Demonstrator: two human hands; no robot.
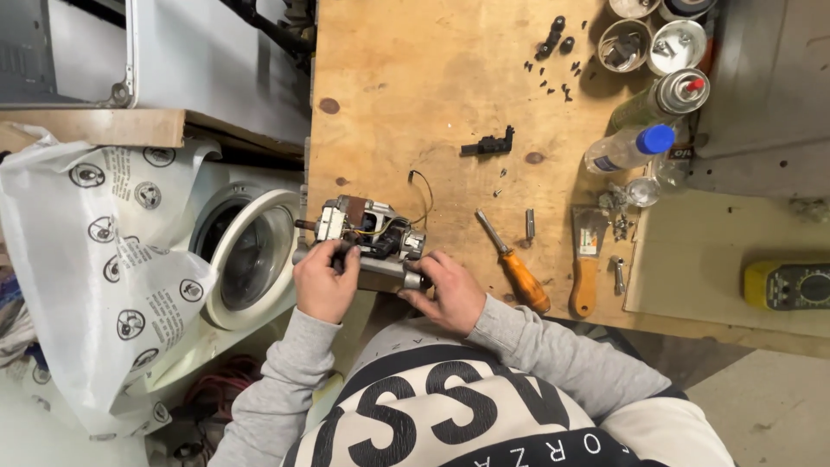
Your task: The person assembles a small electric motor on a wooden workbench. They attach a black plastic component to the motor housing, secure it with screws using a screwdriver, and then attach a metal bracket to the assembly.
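A small electric motor [367, 233] with copper windings and coloured wires lies at the near edge of a wooden workbench [415, 95]. My left hand [324, 281] grips its left end from below. My right hand [450, 290] holds its right end, fingers wrapped on the metal housing. A thin black wire [424, 195] loops up from the motor.
An orange-handled screwdriver [516, 264] and a wooden-handled scraper [588, 259] lie right of the motor. A black plastic part [488, 143], loose screws, cans, a spray can [666, 95] and a clear bottle [627, 149] sit further back. A washing machine [246, 255] and a yellow multimeter [787, 285] flank the bench.
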